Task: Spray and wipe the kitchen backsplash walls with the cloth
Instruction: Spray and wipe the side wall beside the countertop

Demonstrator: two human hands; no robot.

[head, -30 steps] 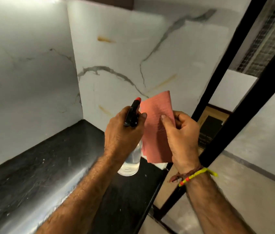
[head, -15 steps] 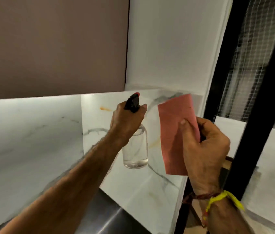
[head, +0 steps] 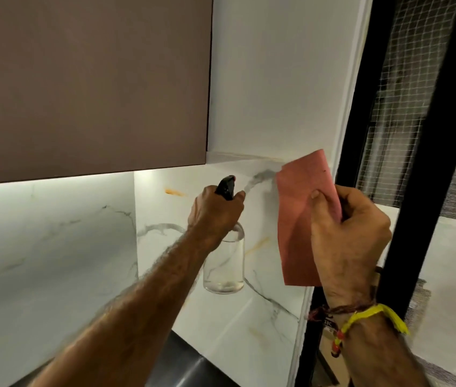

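My left hand (head: pixel 215 212) grips the neck of a clear spray bottle (head: pixel 225 263) with a black trigger head, its red nozzle pointing at the white marble backsplash (head: pixel 182 275). The bottle hangs upright in the air in front of the side wall panel. My right hand (head: pixel 347 236) pinches a folded pink cloth (head: pixel 302 216), held flat and upright near the panel's upper right corner. Orange smears show on the marble at the upper left of the panel and beside the bottle. Whether the cloth touches the wall is unclear.
A brown upper cabinet (head: pixel 87 85) hangs above, with a light strip under it. A black window frame (head: pixel 428 163) with mesh stands at the right. A strip of black counter (head: pixel 176 367) shows at the bottom. A marble rear wall (head: pixel 50 247) lies left.
The view has tilted up from the counter to the top of the backsplash. Both hands rose with the bottle and cloth. The cloth has moved right, away from the bottle.
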